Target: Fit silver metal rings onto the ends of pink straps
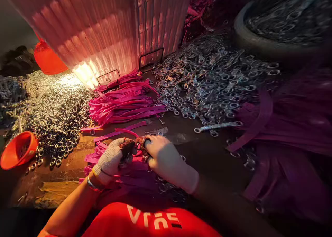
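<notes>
Both gloved, fingertips pinched together on a pink strap (131, 131) end: left hand (114, 159), right hand (162, 157). Strap lies on worktable (64, 174), just before the strap pile (127, 105). Likely light, limp; best gripped near end. Metal rings (207, 81) heaped both sides.

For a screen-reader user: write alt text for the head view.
Two gloved hands, left hand and right hand, meet over pink straps on a worn table. Heaps of metal rings lie on both sides, with an orange cup at left.
</notes>
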Motion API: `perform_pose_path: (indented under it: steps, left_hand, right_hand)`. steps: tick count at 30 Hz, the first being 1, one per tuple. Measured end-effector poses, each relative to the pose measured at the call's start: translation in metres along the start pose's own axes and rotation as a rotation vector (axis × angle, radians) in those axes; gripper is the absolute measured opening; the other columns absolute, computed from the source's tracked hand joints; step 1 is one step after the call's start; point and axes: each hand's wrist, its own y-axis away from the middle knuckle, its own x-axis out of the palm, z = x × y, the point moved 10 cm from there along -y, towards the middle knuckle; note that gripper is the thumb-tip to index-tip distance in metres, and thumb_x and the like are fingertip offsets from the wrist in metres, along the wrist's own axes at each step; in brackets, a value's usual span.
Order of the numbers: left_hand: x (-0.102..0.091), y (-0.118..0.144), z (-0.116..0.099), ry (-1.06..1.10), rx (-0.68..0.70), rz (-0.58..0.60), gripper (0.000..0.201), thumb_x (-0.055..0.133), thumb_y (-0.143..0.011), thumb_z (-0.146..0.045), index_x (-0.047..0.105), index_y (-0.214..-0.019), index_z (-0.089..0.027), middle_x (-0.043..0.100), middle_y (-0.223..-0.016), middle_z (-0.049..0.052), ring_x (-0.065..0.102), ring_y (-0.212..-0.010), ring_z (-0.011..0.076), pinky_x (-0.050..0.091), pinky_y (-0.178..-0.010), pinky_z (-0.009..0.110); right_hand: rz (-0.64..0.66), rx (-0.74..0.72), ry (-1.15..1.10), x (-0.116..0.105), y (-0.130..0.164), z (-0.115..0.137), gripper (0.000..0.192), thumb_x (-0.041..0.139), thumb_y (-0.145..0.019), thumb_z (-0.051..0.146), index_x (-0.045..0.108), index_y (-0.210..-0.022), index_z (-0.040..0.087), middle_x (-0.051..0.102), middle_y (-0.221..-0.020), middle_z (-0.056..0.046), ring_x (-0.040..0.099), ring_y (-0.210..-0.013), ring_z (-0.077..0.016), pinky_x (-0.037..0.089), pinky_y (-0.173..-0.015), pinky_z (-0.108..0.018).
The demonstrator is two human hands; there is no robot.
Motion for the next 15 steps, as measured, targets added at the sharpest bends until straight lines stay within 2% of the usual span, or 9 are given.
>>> perform_pose_path:
  steps: [4, 8, 10, 13, 15]
  left_hand:
    - [0.009, 0.007, -0.017, -0.172, 0.13, -0.036, 0.037, 0.057, -0.088, -0.051, 0.057, -0.078, -0.016, 0.049, -0.058, -0.004, 0.037, -0.046, 0.0072, 0.029, -0.045, 0.019]
    - [0.018, 0.015, -0.039, -0.649, 0.39, -0.13, 0.02, 0.058, -0.088, -0.031, 0.063, -0.076, -0.015, 0.061, -0.071, 0.002, 0.048, -0.063, 0.0122, 0.035, -0.059, 0.023]
    - [0.022, 0.014, -0.04, -0.772, 0.448, -0.116, 0.016, 0.058, -0.086, -0.024, 0.064, -0.076, -0.015, 0.064, -0.075, 0.004, 0.051, -0.068, 0.0141, 0.036, -0.063, 0.025]
    - [0.025, 0.008, -0.03, -0.662, 0.394, 0.035, 0.021, 0.056, -0.09, -0.028, 0.068, -0.081, -0.014, 0.066, -0.077, 0.003, 0.054, -0.07, 0.0144, 0.04, -0.066, 0.024]
    - [0.022, 0.005, -0.026, -0.518, 0.339, 0.084, 0.026, 0.057, -0.092, -0.035, 0.069, -0.085, -0.013, 0.067, -0.078, 0.002, 0.055, -0.071, 0.0137, 0.041, -0.066, 0.022]
  right_hand:
    - [-0.01, -0.001, 0.116, -0.001, 0.008, 0.006, 0.016, 0.054, -0.079, 0.008, 0.067, -0.08, 0.017, 0.067, -0.088, -0.012, 0.055, -0.077, -0.0241, 0.03, -0.068, -0.036]
    - [-0.072, -0.013, 0.158, 0.002, 0.014, 0.006, 0.015, 0.054, -0.083, 0.012, 0.067, -0.076, 0.017, 0.066, -0.084, -0.013, 0.054, -0.075, -0.0238, 0.031, -0.066, -0.037]
    - [-0.096, 0.017, 0.136, 0.004, 0.017, 0.001, 0.013, 0.055, -0.08, 0.011, 0.067, -0.076, 0.016, 0.067, -0.086, -0.014, 0.055, -0.077, -0.0242, 0.033, -0.068, -0.036]
    - [-0.089, 0.067, 0.07, 0.005, 0.016, -0.006, 0.019, 0.053, -0.075, 0.006, 0.068, -0.083, 0.015, 0.069, -0.095, -0.014, 0.058, -0.084, -0.0245, 0.039, -0.075, -0.035]
    - [-0.036, 0.05, 0.035, 0.006, 0.013, -0.004, 0.026, 0.052, -0.075, 0.005, 0.068, -0.093, 0.014, 0.07, -0.105, -0.014, 0.06, -0.09, -0.024, 0.041, -0.079, -0.034]
